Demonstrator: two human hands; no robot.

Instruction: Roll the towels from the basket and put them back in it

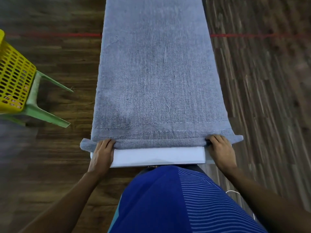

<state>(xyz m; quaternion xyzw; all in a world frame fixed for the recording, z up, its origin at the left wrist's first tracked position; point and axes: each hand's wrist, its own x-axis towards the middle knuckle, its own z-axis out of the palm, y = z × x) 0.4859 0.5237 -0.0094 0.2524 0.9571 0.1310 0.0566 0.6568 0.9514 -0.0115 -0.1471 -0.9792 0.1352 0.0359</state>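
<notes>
**While the first turn is forming, a crooked roll is threatening**

While both hands are working the near end of the grey towel (156,73), the start of the roll is looking uneven. The left hand (102,153) is curling its fingers over the rolled hem near the left edge. The right hand (220,148) is gripping the hem the same way near the right edge, so both are pinching cloth rather than lying flat on it. The towel is lying lengthwise along the narrow white table (158,156), running away from the person, with only its nearest strip turned over.

From here the roll is risking a cone shape. Its left tip is bunching round while its right corner is sticking out flat, so one side may be winding tighter than the other. The towel also seems to be overhanging the table on the right, where unsupported cloth may be sagging and loosening the turns.

Counting what is showing: one towel, one table, two hands, and one yellow basket (15,78) resting on one green stool (38,113), well apart to the left. Whether more towels are waiting inside the basket, I cannot tell.
</notes>
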